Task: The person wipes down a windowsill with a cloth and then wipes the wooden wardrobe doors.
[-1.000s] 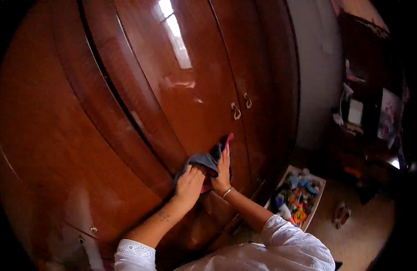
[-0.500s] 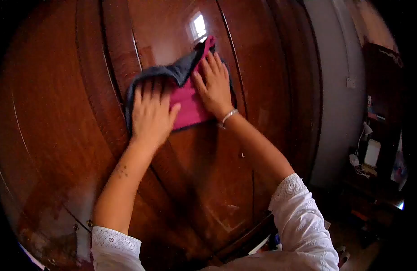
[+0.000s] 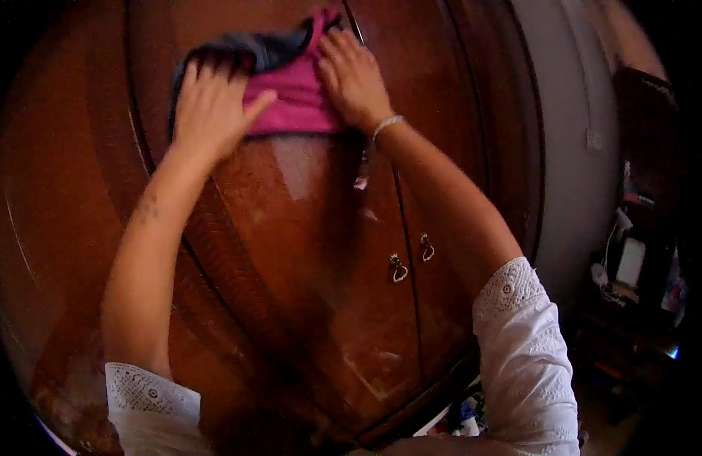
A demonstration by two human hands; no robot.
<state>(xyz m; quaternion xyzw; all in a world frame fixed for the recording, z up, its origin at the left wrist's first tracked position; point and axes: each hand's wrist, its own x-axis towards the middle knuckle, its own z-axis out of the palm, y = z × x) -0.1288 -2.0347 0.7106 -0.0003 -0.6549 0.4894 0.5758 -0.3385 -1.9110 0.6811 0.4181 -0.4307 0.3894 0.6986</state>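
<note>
A pink and dark blue cloth (image 3: 294,102) lies spread against the glossy brown wooden cabinet (image 3: 290,228), near the top of the view. My left hand (image 3: 214,106) presses flat on the cloth's left part, fingers spread and tips on its dark side. On the right part rests my right hand (image 3: 355,80), its fingers stretched upward over the pink edge. A bracelet is round my right wrist. Below the hands, two ornate metal handles (image 3: 398,267) hang on either side of the door seam.
A grey wall (image 3: 567,152) with a socket stands right of the cabinet. Farther right is a dark shelf unit holding a white object (image 3: 631,262) and cables. Part of a box (image 3: 466,418) with mixed items shows at the bottom.
Both hands have moved up the cabinet with the cloth, from low near the handles to the top. The cloth, bunched at first, is now spread out, and my left hand has opened flat.
</note>
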